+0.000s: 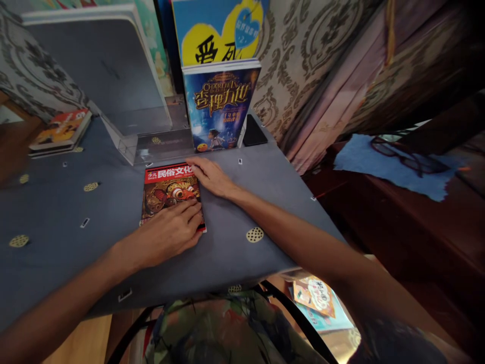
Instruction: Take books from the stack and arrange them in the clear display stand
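Observation:
A book [172, 192] with a red title band and a colourful mask-like picture lies flat on the grey cloth-covered table [109, 242]. My left hand [175, 227] rests over its lower part, fingers laid flat across the cover, hiding the bottom. At the upper right corner is my right hand [212, 176], its fingers stretched along the top edge and touching the book. Just behind stands a clear acrylic book stand [162, 144]. A blue book [222, 111] with gold lettering leans upright on its right side.
A large grey-backed book [102, 65] stands at the left of the stand. Several stacked books [62, 131] lie farther left. Behind the blue book are a yellow-and-blue book [215, 30] and a black phone [254, 132]. Glasses [409, 156] rest on a blue cloth [359, 159] at right.

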The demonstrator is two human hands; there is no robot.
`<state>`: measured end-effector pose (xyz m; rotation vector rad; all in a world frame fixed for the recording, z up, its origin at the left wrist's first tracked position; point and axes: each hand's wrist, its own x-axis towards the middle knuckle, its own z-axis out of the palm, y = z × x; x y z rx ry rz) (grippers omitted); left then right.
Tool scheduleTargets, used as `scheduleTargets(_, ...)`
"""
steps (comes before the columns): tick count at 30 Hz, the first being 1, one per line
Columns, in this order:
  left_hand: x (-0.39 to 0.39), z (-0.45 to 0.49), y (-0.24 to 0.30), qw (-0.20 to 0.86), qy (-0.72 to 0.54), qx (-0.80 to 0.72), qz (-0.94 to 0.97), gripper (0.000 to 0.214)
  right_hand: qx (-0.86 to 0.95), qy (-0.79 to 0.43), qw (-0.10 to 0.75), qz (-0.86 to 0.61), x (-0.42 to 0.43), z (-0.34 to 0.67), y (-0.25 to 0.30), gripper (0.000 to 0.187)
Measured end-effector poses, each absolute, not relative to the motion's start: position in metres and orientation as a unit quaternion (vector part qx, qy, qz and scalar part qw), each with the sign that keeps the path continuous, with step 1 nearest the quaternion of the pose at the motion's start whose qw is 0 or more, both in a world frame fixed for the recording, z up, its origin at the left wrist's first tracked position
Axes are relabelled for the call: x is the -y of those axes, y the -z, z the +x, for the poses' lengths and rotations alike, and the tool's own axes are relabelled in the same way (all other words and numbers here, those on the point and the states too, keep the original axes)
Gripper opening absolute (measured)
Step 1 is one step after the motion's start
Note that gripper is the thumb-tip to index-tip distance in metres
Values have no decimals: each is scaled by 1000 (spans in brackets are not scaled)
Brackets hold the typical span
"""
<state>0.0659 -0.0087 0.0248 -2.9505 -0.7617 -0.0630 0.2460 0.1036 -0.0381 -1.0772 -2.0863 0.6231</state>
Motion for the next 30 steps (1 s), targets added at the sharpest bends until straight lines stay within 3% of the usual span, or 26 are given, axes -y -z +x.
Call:
scheduleTargets(19,12,54,-17,18,131,240,-962,35,787,-324,393,-348,-27,271,20,34)
scheduleTargets(30,23,58,-7,119,124,230,-958,24,813,-311,367,-329,-25,270,16,31)
